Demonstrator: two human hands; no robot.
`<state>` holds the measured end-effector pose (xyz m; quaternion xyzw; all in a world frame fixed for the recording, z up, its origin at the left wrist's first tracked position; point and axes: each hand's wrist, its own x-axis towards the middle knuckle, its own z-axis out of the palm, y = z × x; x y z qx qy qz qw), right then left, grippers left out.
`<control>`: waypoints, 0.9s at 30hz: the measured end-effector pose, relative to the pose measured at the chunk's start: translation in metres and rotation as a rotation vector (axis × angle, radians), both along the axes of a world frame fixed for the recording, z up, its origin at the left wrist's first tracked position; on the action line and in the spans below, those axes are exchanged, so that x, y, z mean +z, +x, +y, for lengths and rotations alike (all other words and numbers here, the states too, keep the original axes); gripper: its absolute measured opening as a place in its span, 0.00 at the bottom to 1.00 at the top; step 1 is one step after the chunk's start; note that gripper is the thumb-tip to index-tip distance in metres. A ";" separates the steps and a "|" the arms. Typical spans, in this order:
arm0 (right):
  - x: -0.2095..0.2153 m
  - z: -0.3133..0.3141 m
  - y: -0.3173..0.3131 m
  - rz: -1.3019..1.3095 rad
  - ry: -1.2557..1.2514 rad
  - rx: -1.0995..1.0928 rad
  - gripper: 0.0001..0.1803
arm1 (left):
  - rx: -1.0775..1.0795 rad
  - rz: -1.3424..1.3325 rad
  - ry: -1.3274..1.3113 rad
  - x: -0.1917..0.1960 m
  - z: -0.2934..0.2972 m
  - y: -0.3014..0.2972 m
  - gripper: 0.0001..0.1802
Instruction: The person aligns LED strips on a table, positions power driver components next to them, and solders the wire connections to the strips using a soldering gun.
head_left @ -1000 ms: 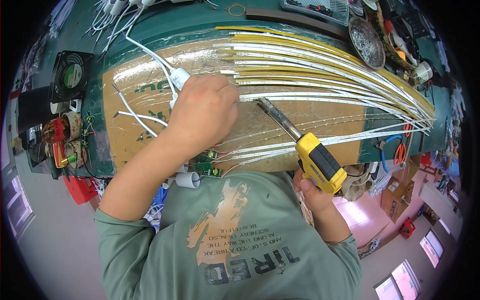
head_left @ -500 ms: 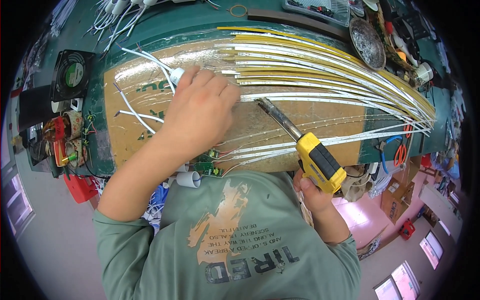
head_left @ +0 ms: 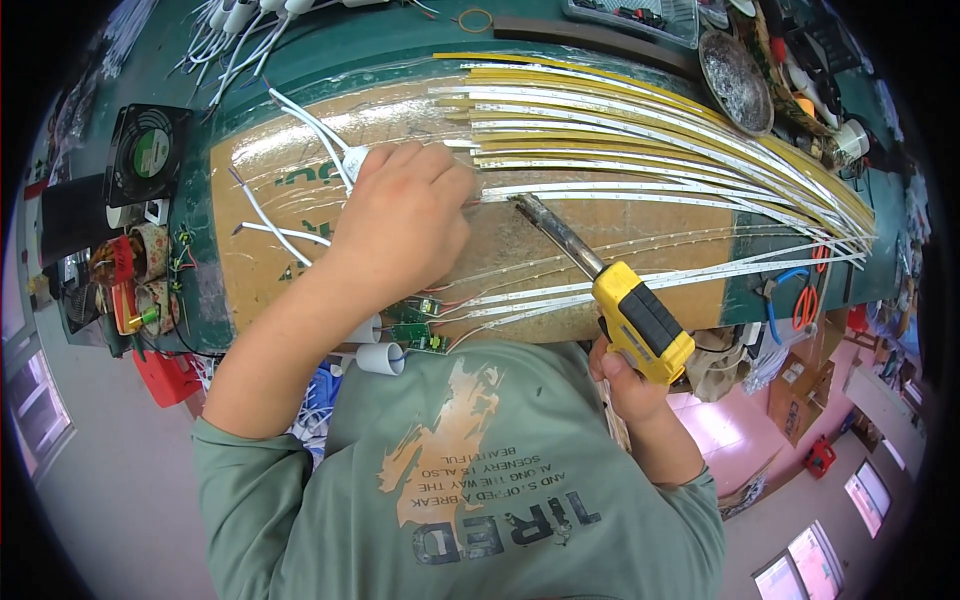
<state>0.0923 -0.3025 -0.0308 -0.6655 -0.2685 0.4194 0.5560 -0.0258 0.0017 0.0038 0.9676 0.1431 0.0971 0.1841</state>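
Observation:
My left hand (head_left: 405,210) is closed, palm down, over a white cylindrical housing (head_left: 355,162) whose white two-core cables stick out to the left. Its fingertips, near the left end of a white LED strip (head_left: 570,192), are hidden beneath the hand. In my right hand (head_left: 632,385) is the grip of a yellow and black soldering gun (head_left: 645,322), slanting up and to the left. The darkened tip points at that strip end; whether it touches cannot be told. Close to my body lie small green circuit boards (head_left: 415,333) and a white tube (head_left: 380,359).
More white and yellow strips (head_left: 660,130) fan out to the right over cardboard (head_left: 560,240) on the green bench. A black fan (head_left: 148,152) stands at left. Scissors with orange handles (head_left: 803,308) and blue-handled pliers (head_left: 770,300) lie at right; a metal dish (head_left: 735,82) sits behind.
The free cable ends beyond my left hand have swung slightly right, and the housing has tilted and shifted a little. The soldering gun has stayed nearly still.

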 end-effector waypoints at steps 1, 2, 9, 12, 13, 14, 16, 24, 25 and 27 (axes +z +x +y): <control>0.000 0.000 0.000 0.001 0.000 0.000 0.30 | 0.000 0.001 0.000 0.000 0.000 -0.001 0.09; 0.001 0.001 -0.001 0.001 0.001 -0.007 0.30 | 0.001 -0.038 -0.041 -0.002 0.000 -0.001 0.08; 0.007 0.003 0.001 0.142 -0.027 -0.070 0.11 | 0.184 -0.130 -0.233 -0.002 -0.003 0.002 0.08; 0.006 0.003 0.001 0.117 -0.013 -0.062 0.11 | 0.159 -0.113 -0.167 -0.001 -0.002 0.002 0.06; 0.006 0.002 0.001 0.117 -0.014 -0.062 0.11 | 0.158 -0.113 -0.168 -0.002 -0.002 0.002 0.06; 0.005 0.002 0.001 0.116 -0.015 -0.067 0.11 | 0.155 -0.128 -0.157 -0.003 -0.002 0.001 0.06; 0.004 0.001 0.000 0.115 -0.017 -0.073 0.11 | 0.151 -0.144 -0.147 -0.006 -0.001 0.000 0.05; 0.006 0.003 0.002 0.107 0.002 -0.057 0.13 | -0.009 -0.138 -0.042 -0.010 -0.001 0.000 0.05; 0.007 0.003 0.002 0.107 0.001 -0.058 0.13 | -0.010 -0.139 -0.044 -0.011 -0.001 0.000 0.05; 0.008 0.004 0.001 0.128 -0.016 -0.070 0.13 | -0.014 -0.110 -0.036 -0.011 -0.002 -0.002 0.05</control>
